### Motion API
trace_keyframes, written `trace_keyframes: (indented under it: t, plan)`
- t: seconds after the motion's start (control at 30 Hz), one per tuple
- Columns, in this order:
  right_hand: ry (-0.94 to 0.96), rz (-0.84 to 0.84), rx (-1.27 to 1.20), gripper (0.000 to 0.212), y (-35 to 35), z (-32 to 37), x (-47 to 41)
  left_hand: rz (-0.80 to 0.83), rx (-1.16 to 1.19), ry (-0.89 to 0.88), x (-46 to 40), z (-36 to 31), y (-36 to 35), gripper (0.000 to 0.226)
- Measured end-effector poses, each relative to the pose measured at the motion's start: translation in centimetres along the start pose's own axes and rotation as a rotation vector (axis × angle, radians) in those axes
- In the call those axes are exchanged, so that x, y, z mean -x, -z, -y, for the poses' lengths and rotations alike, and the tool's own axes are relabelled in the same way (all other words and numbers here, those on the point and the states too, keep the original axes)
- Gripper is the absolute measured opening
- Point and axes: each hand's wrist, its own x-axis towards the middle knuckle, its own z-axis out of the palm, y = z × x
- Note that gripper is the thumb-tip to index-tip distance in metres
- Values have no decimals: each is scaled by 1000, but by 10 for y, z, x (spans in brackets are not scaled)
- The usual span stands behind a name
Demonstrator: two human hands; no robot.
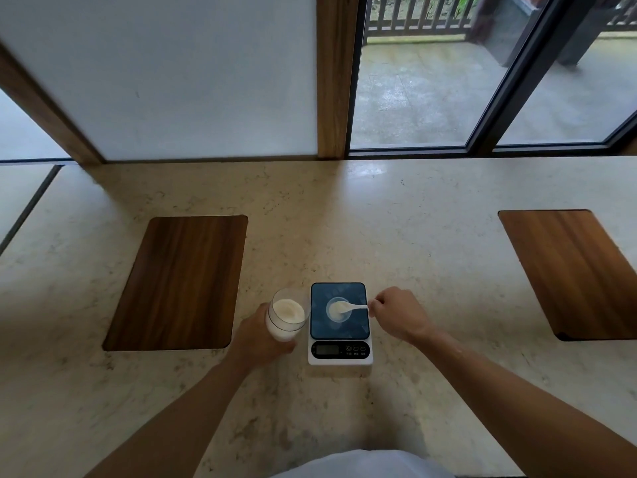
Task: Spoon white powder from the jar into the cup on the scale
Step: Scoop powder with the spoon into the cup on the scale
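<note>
A clear jar (pixel 286 315) of white powder stands just left of the scale, with my left hand (pixel 256 336) wrapped around its lower part. The small scale (pixel 339 353) has a dark blue platform and a white base with a blank display. A small clear cup (pixel 339 310) sits in the middle of the platform. My right hand (pixel 396 312) pinches the handle of a white spoon (pixel 356 307) from the right. The spoon's bowl lies over the cup's mouth and holds white powder.
The marble counter (pixel 413 253) carries two inset wooden boards, one to the left (pixel 179 284) and one at the far right (pixel 572 270). A frosted panel and a wooden post stand behind, with glass doors to a balcony on the right.
</note>
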Motion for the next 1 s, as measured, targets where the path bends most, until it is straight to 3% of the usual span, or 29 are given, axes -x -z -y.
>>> trace_keyframes:
  t: [0.63, 1.0]
  plan:
    - [317, -142, 321, 29, -2, 5, 22, 25, -27, 22, -2, -4, -4, 81]
    - [361, -196, 280, 19, -10, -3, 32, 40, -38, 9, -2, -8, -5, 79]
